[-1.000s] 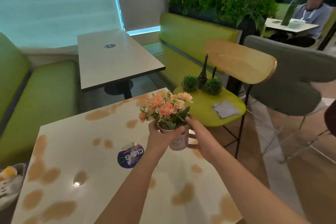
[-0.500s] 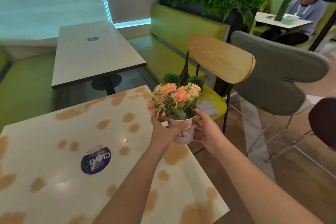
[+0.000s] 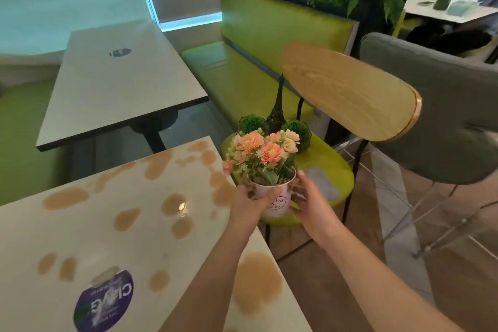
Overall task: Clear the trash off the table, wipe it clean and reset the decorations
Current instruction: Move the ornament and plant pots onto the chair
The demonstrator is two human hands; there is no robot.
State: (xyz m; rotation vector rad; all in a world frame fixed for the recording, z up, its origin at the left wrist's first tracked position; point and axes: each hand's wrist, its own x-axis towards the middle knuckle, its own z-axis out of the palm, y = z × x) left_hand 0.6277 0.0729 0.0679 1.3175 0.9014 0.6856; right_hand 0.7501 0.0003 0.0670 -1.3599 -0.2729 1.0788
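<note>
A small white pot of peach artificial flowers (image 3: 275, 203) hangs over the gap between the table's right edge and a green chair seat (image 3: 323, 162). My left hand (image 3: 250, 203) grips the pot's left side and my right hand (image 3: 310, 199) holds its right side. The cream table (image 3: 113, 224) is covered with brown spill stains and carries a round purple sticker (image 3: 103, 302). On the chair seat stand a dark Eiffel Tower figure (image 3: 277, 108), two green moss balls (image 3: 296, 132) and a folded grey cloth (image 3: 322, 183).
The chair has a wooden backrest (image 3: 350, 91). A grey armchair (image 3: 442, 110) stands to its right. Another grey table (image 3: 118, 81) and green benches (image 3: 256, 62) lie behind. A person sits at a far table (image 3: 455, 8) top right.
Both hands have carried the flower pot rightward, from over the table to past its right edge, above the chair seat. The camera has turned right with them.
</note>
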